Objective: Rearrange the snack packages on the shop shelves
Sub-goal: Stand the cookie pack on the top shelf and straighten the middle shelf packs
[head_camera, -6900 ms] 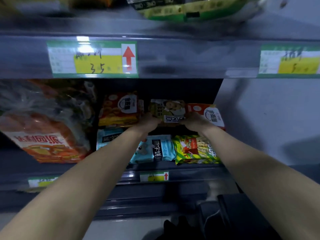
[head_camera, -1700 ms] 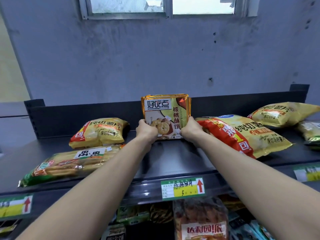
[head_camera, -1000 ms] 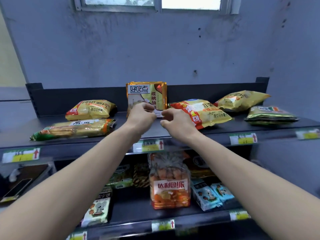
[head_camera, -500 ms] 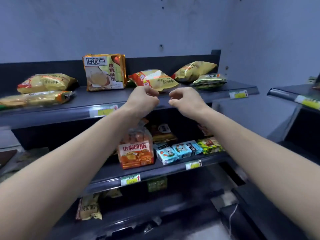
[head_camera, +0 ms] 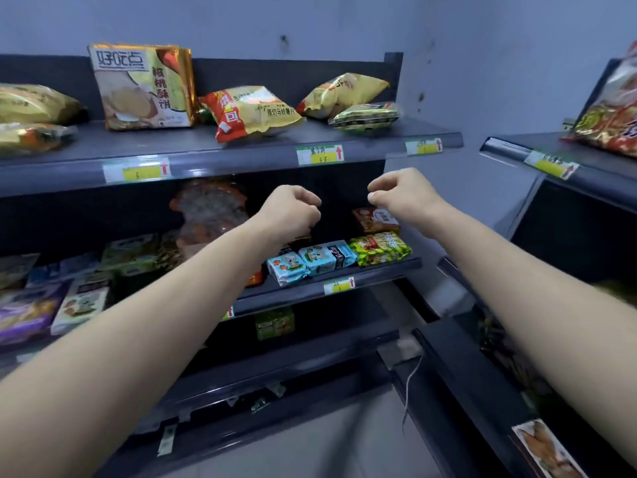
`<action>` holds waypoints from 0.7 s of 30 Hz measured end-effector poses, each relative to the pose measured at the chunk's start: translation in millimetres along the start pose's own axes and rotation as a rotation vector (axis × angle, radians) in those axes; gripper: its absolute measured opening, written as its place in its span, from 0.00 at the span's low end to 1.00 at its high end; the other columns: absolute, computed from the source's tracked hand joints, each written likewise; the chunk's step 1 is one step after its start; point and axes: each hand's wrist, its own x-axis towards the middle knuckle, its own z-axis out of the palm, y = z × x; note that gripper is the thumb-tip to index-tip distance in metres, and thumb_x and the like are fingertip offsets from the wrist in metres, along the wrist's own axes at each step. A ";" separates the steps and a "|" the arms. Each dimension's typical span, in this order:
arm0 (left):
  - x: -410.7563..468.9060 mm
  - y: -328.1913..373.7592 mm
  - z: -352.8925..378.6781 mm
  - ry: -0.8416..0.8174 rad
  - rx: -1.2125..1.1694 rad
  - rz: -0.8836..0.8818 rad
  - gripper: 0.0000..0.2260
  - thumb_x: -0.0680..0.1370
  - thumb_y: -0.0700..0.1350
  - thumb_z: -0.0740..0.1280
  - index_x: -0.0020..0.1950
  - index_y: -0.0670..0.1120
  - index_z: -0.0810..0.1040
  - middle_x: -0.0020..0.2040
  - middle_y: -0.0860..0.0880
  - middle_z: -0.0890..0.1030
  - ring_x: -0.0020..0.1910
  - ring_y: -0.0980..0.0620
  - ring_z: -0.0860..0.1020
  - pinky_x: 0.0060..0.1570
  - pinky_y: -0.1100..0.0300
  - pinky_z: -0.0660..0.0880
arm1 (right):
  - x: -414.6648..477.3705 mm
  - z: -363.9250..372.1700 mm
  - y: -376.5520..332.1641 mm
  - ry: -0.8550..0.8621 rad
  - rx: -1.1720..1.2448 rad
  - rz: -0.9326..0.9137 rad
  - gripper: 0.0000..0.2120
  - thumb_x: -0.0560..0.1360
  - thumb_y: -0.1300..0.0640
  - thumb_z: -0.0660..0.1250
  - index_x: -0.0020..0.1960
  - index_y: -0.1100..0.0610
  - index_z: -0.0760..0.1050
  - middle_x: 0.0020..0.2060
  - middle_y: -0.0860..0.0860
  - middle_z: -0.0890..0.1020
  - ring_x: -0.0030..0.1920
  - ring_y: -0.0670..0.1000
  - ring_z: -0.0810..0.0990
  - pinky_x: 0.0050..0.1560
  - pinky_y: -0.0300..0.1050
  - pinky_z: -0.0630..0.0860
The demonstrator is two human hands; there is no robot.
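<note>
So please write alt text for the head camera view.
Two bare hands, left hand and right hand, hover with curled fingers, holding nothing, before dark shop shelves. A gold biscuit pack stands upright on the top shelf among lying chip bags; small snack packs fill the shelf below.

A blue-grey wall (head_camera: 344, 25) with dark spots and scuffs rises behind a dark grey shelving unit (head_camera: 241, 157) of several tiers, its front edges carrying green and yellow price labels (head_camera: 320, 154) with red arrows. At the right a second shelving unit (head_camera: 551, 174) meets it at the corner. The floor (head_camera: 327, 443) below is pale grey, with a thin wire (head_camera: 410, 391) hanging toward it. The light is dim and bluish.
</note>
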 end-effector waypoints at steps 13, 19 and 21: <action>-12.8 -60.9 -30.0 0.075 0.005 -0.149 0.10 0.75 0.34 0.64 0.54 0.42 0.77 0.48 0.41 0.80 0.45 0.48 0.78 0.50 0.54 0.79 | -21.8 85.4 -18.9 -0.230 -0.055 -0.030 0.13 0.76 0.57 0.67 0.60 0.58 0.78 0.58 0.53 0.80 0.55 0.49 0.77 0.51 0.39 0.70; -31.3 -96.2 -77.4 0.118 -0.021 -0.197 0.09 0.73 0.33 0.64 0.49 0.42 0.78 0.46 0.42 0.79 0.44 0.46 0.77 0.53 0.49 0.78 | -35.2 141.3 -61.1 -0.308 -0.073 -0.055 0.13 0.75 0.57 0.67 0.59 0.58 0.79 0.58 0.53 0.81 0.57 0.50 0.77 0.52 0.38 0.69; -41.3 -111.0 -103.6 0.151 -0.031 -0.215 0.08 0.73 0.32 0.64 0.48 0.43 0.77 0.44 0.43 0.78 0.43 0.47 0.77 0.52 0.49 0.78 | -39.6 163.9 -82.9 -0.338 -0.074 -0.076 0.12 0.75 0.57 0.67 0.58 0.58 0.79 0.58 0.53 0.80 0.58 0.51 0.77 0.52 0.38 0.69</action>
